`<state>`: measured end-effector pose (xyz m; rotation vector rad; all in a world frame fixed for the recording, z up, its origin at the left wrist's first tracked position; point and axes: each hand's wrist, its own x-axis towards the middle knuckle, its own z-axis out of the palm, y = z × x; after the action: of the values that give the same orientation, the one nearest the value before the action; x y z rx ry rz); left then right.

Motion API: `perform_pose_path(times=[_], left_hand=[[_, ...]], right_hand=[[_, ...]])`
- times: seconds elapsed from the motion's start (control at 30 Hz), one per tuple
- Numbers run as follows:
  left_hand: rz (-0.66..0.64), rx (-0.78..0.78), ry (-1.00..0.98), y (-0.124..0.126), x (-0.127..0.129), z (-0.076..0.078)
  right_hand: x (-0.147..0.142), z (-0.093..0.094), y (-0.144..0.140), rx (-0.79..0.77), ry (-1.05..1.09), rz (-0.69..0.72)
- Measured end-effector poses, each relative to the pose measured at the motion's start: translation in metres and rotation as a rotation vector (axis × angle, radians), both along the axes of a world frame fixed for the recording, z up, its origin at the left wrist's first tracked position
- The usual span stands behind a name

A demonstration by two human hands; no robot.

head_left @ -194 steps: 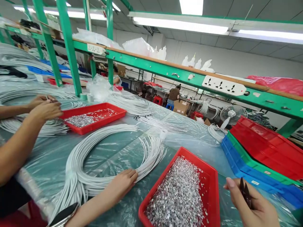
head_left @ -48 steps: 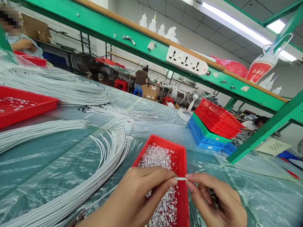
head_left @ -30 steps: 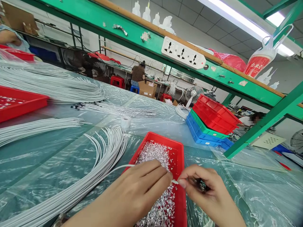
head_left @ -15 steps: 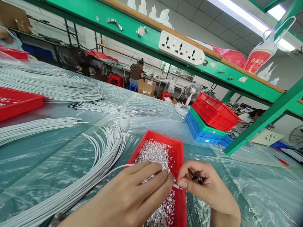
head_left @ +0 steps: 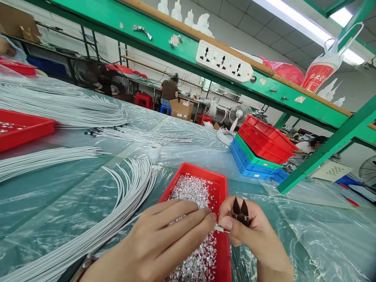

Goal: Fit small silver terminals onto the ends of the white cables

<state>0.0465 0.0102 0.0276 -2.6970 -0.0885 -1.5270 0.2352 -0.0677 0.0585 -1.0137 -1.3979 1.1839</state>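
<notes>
My left hand [head_left: 164,235] is closed on a thin white cable, its end [head_left: 219,228] poking out past the fingertips. The rest of that cable is mostly behind the hand. My right hand [head_left: 249,231] holds small wire cutters [head_left: 241,209] in the palm, dark jaws apart and pointing up. Its thumb and index finger pinch at the cable's tip. Below both hands lies a long red tray [head_left: 221,183] with many bits of silvery foil [head_left: 190,188]. A bundle of white cables [head_left: 132,199] curves across the table to the left.
A green shelf beam with a power strip [head_left: 223,61] crosses overhead; its green post [head_left: 329,145] slants down at right. Stacked bins [head_left: 264,141] stand at the back right. A white tape roll [head_left: 154,151], more cable bundles [head_left: 53,158] and another red tray [head_left: 32,135] lie left.
The cutters in my right hand have turned so that their jaws now point up. My right hand has shifted slightly left and up, its thumb on the cable end.
</notes>
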Motion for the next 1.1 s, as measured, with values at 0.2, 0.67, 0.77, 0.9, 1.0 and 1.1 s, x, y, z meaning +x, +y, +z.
perform_pose_path(times=[0.2, 0.67, 0.77, 0.9, 1.0, 1.1], left_hand=[[-0.164, -0.441, -0.223, -0.004, 0.017, 0.006], [-0.313, -1.05, -0.19, -0.018, 0.02, 0.009], [-0.33, -1.093, -0.171, -0.018, 0.019, 0.009], [-0.312, -1.086, -0.173, -0.017, 0.019, 0.01], [-0.278, -1.052, -0.179, -0.017, 0.02, 0.01], [-0.229, -0.973, -0.219, -0.016, 0.02, 0.012]], right_hand=[[-0.022, -0.008, -0.008, 0.352, -0.148, -0.459], [-0.029, -0.013, -0.013, 0.703, -0.608, -0.74], [-0.029, -0.013, -0.014, 0.709, -0.647, -0.749], [-0.028, -0.012, -0.014, 0.736, -0.705, -0.754], [-0.028, -0.011, -0.014, 0.737, -0.729, -0.75], [-0.028, -0.01, -0.014, 0.705, -0.713, -0.747]])
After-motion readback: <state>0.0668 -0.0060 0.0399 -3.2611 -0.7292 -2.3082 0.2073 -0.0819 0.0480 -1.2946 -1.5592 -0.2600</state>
